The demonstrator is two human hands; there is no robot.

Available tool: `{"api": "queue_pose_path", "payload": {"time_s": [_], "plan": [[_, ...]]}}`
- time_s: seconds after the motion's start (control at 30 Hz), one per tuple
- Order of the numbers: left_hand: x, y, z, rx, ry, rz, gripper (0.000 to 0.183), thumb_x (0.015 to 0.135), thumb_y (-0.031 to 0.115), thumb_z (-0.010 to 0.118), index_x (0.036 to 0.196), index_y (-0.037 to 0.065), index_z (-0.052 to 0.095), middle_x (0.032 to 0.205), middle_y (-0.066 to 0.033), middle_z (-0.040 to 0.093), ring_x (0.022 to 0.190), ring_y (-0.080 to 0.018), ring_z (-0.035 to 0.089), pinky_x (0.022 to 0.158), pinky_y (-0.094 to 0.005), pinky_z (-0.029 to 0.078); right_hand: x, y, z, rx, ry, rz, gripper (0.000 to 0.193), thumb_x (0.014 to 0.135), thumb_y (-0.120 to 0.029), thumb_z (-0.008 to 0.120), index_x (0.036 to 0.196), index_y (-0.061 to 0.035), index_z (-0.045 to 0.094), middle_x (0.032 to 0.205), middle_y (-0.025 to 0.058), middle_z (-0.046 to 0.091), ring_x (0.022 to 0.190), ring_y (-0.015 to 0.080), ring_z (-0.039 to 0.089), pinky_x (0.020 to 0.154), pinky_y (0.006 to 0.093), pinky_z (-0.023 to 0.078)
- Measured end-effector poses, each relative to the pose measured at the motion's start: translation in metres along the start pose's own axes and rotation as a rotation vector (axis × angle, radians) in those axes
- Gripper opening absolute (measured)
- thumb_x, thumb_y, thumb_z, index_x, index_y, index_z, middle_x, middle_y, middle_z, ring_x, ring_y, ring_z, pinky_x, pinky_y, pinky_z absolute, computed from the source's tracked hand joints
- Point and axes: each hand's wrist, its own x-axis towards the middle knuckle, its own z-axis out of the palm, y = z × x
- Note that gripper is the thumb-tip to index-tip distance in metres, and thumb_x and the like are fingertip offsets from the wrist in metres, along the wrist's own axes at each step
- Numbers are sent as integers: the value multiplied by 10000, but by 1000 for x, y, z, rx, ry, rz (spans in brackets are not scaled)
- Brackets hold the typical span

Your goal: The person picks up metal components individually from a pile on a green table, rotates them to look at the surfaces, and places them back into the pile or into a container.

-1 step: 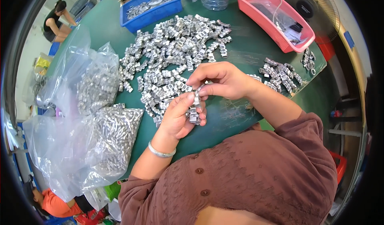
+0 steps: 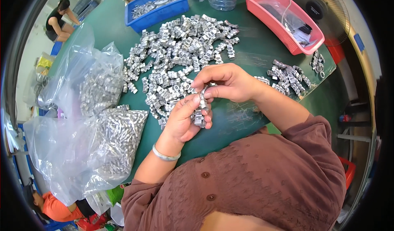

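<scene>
A short strip of silvery metal links (image 2: 199,119) runs between my two hands over the near part of the table. My left hand (image 2: 182,118) is closed round its lower part, with a few links showing between thumb and fingers. At its upper end, my right hand (image 2: 230,83) pinches the strip between thumb and forefinger. Just beyond my hands lies a big heap of similar small metal link pieces (image 2: 176,50). The fingers hide part of the strip, and I cannot make out how its links join.
Clear plastic bags (image 2: 111,145) full of small metal parts lie at left. A blue bin (image 2: 158,19) of parts stands at the back; a pink basket (image 2: 279,30) sits back right. A smaller link pile (image 2: 287,78) lies at right. Two other people are on the left.
</scene>
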Motion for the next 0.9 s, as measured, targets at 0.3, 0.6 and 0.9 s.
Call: {"api": "queue_pose_path", "payload": {"time_s": [0.3,0.6,0.9], "plan": [[-1,-1,-8,-153,192,240,62,804,104,579,839,97,528,703,-44,560,631,-165,545,554,-313,459,-1,5,15,221,172,198,202,789,-15,564,986,6,523,877,29,548,809,80,518,733,231,435],[0,2,-7,-108,252,187,221,857,266,469,859,52,522,697,-45,549,617,-169,541,539,-316,458,-1,6,10,274,189,333,189,788,-50,564,969,2,556,848,23,576,738,74,526,667,215,433],[0,1,-9,-53,218,215,207,845,220,455,860,22,513,696,-70,541,612,-179,537,540,-321,463,-4,8,6,303,192,364,179,798,-46,534,969,1,561,836,20,579,705,81,521,628,219,430]]}}
